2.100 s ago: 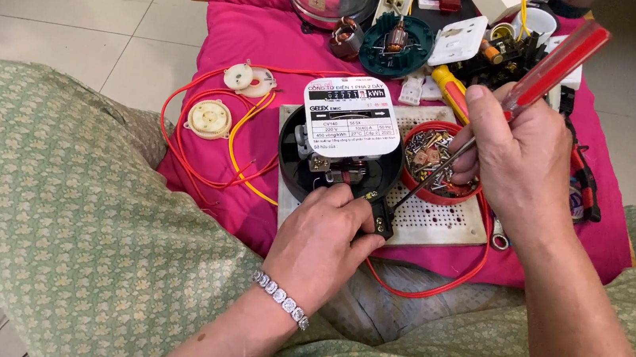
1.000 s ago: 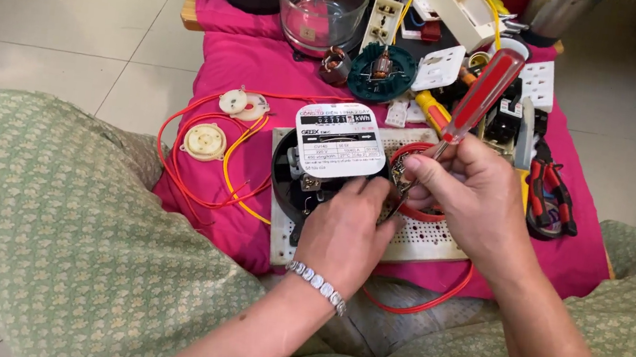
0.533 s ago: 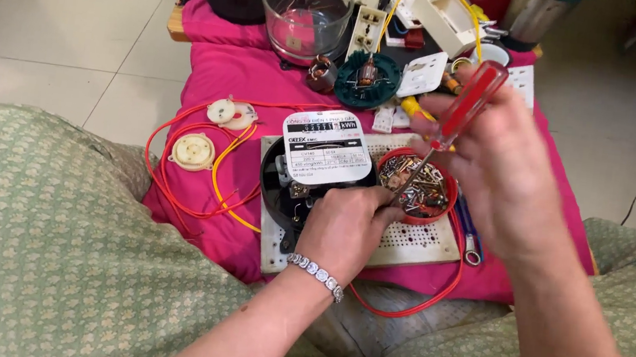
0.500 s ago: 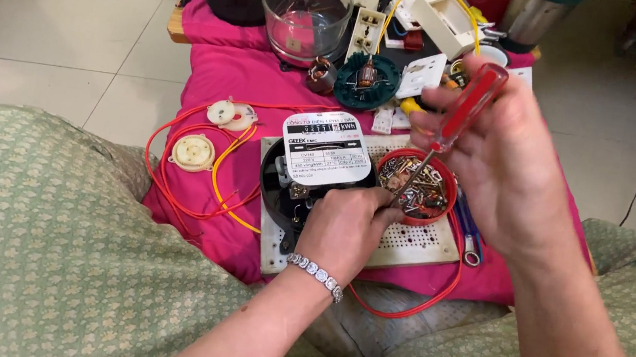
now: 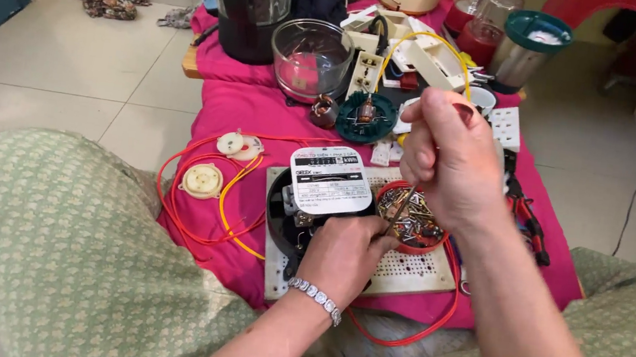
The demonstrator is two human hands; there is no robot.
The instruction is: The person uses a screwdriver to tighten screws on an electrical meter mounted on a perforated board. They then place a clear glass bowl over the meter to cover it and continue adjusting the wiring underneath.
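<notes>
Here, a person's left hand (image 5: 345, 253) clamps a round black electricity meter with a white label (image 5: 321, 203) on a perforated white board (image 5: 411, 270), while the right hand (image 5: 451, 166) grips a red-handled screwdriver (image 5: 403, 206), seemingly mid-fastening; the tip likely needs seating squarely.

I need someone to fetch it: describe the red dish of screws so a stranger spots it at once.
Start at the pink cloth on the floor, then the white perforated board near its front edge. The red dish sits there, below the right hand: round, red-rimmed, and the only container heaped with small metal screws.
</notes>
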